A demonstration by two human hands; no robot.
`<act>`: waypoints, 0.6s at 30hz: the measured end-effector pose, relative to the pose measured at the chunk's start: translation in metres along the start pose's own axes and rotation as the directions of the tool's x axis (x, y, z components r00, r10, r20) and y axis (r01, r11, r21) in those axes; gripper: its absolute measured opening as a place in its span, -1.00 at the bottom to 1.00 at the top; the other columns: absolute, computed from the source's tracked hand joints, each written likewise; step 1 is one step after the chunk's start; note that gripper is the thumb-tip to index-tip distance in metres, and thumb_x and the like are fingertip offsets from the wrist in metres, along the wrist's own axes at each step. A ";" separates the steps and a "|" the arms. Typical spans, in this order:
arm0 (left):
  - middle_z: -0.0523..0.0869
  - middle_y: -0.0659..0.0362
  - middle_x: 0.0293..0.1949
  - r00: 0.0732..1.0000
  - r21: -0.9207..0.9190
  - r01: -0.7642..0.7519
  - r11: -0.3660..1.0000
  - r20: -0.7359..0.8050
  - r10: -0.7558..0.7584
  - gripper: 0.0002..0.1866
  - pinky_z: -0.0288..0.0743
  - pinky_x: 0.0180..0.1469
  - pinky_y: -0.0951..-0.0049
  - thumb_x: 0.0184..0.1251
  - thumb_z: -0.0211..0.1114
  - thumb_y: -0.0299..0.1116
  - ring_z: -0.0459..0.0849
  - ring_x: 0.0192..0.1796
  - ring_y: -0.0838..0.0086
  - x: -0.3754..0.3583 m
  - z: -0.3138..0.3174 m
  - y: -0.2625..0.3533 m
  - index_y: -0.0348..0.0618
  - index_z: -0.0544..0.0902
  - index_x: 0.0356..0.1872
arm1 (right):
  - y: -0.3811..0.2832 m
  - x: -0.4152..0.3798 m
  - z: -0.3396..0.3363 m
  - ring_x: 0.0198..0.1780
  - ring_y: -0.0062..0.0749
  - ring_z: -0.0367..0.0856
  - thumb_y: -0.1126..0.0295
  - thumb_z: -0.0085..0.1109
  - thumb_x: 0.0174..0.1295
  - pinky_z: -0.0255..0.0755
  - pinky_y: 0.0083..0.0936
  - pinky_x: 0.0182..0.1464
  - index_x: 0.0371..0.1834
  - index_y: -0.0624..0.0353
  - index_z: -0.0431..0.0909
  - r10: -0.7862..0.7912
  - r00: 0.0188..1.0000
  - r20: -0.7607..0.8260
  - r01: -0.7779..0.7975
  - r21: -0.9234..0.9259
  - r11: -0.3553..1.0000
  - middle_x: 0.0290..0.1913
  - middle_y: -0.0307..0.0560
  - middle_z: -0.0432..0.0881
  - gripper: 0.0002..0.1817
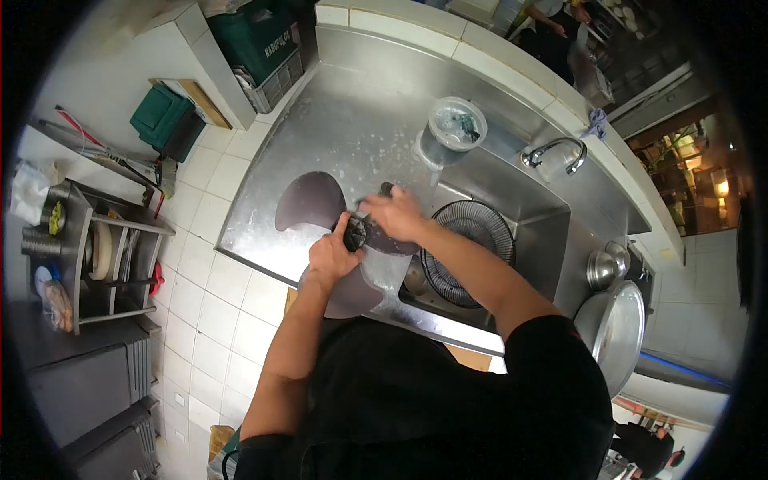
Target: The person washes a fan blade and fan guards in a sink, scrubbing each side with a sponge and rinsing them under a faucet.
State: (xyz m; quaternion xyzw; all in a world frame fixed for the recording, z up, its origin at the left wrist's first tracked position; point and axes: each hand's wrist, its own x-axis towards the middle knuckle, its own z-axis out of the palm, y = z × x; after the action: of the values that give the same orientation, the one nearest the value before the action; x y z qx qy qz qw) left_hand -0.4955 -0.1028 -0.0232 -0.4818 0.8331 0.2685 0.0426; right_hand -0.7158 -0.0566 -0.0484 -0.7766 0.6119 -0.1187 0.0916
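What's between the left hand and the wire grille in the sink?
In the head view, one dark fan blade and a strip of steel counter lie between left hand and grille.

Shows muted brownish purple on the blades (310, 200), near-black on the hub (355, 233), fine dark lines across the grille (472, 260). Gleams silver-grey on the table (364, 104), mottled with pale spots. Runs white, grid-patterned, over the floor (202, 282).
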 end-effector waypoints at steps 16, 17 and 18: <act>0.83 -0.18 -0.14 0.999 -0.049 0.004 0.999 -0.038 -0.005 0.01 0.69 0.06 -0.01 0.10 0.52 0.02 0.82 -0.04 -0.12 -0.008 0.010 -0.001 0.36 0.23 0.63 | -0.016 -0.039 0.038 0.14 0.18 0.54 0.33 0.29 0.26 0.54 0.02 0.06 0.44 -0.25 0.58 0.233 0.951 -0.201 -0.261 -0.127 0.957 0.53 -0.25 0.49 -0.39; 0.83 -0.17 -0.14 1.000 -0.046 0.020 0.999 -0.021 -0.021 0.04 0.69 0.07 0.00 0.08 0.53 0.01 0.83 -0.03 -0.11 -0.011 0.005 0.003 0.37 0.22 0.64 | -0.006 -0.034 0.031 0.13 0.21 0.54 0.33 0.29 0.27 0.54 0.03 0.05 0.44 -0.23 0.58 0.397 0.901 -0.172 -0.414 -0.072 0.908 0.52 -0.25 0.50 -0.40; 0.83 -0.17 -0.14 1.000 -0.043 0.015 0.999 -0.020 -0.016 0.04 0.69 0.07 0.00 0.08 0.53 0.01 0.83 -0.03 -0.11 -0.012 0.007 0.004 0.37 0.22 0.64 | 0.001 -0.028 0.022 0.12 0.24 0.54 0.33 0.28 0.28 0.55 0.04 0.03 0.43 -0.22 0.58 0.541 0.828 -0.148 -0.550 -0.028 0.835 0.50 -0.24 0.52 -0.41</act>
State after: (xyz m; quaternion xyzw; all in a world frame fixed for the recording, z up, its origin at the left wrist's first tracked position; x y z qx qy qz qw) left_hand -0.4938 -0.0888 -0.0234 -0.4916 0.8238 0.2811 0.0255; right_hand -0.7167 -0.0301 -0.0713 -0.5624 0.8166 -0.1181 0.0536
